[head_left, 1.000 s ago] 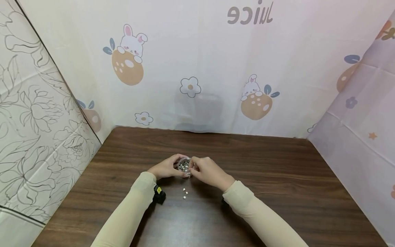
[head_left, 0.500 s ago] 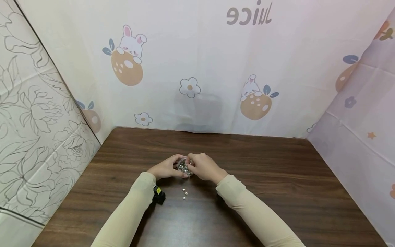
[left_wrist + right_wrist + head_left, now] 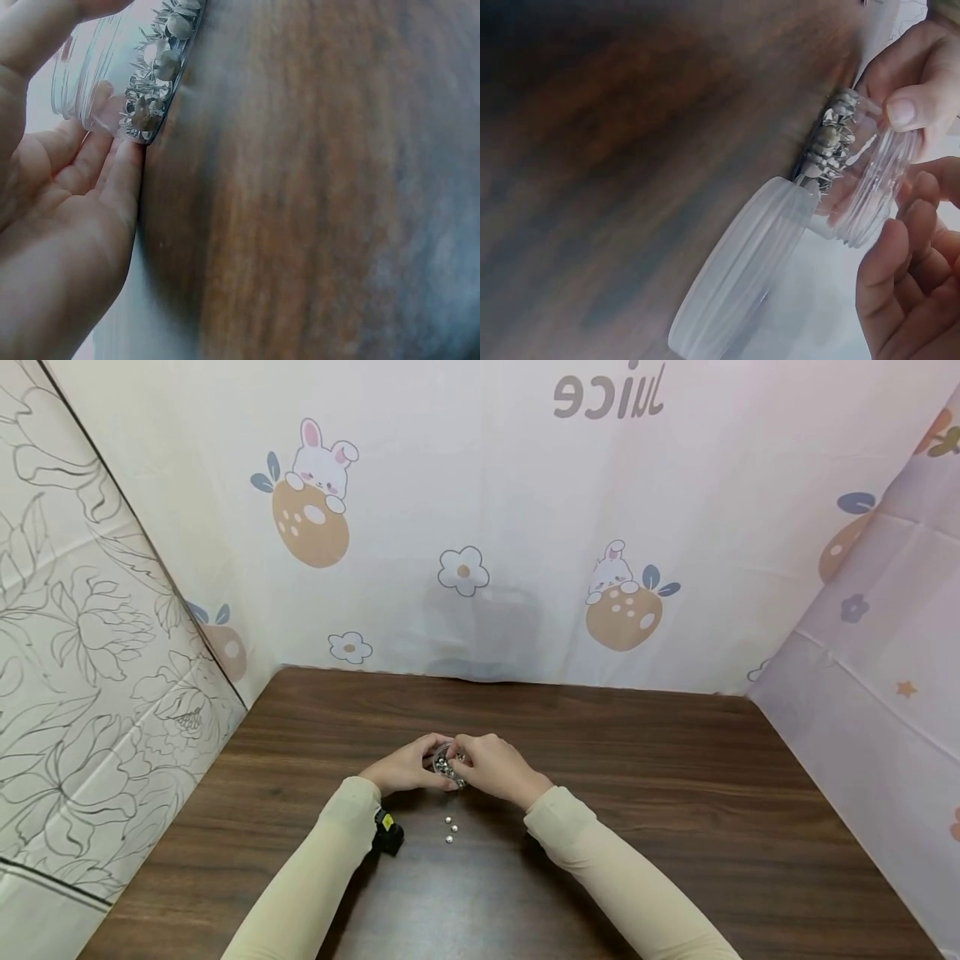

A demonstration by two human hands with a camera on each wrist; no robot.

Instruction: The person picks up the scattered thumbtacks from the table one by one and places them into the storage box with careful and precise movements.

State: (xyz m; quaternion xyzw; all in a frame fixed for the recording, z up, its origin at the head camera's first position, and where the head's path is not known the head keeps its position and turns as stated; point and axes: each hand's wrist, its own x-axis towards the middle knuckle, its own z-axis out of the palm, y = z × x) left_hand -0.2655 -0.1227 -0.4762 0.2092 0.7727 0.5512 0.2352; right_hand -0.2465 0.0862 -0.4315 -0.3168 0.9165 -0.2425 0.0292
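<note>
My left hand (image 3: 405, 767) holds a clear plastic jar (image 3: 881, 180) with its thumb on one side and its fingers round the other. Silver thumbtacks (image 3: 159, 69) lie in a layer at the jar's bottom, points sticking up. My right hand (image 3: 501, 770) is at the open mouth, thumb and index finger reaching in; I cannot tell whether they pinch a tack. In the right wrist view the other fingers curl beside the threaded rim. A translucent white screw lid (image 3: 739, 270) stands against the jar's base, hidden behind the right hand in the head view.
Three loose thumbtacks (image 3: 454, 828) lie on the dark wooden table (image 3: 675, 827), in front of the jar. A black wrist camera (image 3: 388, 835) is strapped under the left wrist. A patterned curtain (image 3: 525, 527) rises behind the table's far edge.
My right hand has shifted a little left, its fingertips moving further over the jar's mouth. The left hand and the jar stay almost where they were. The loose tacks have not moved.
</note>
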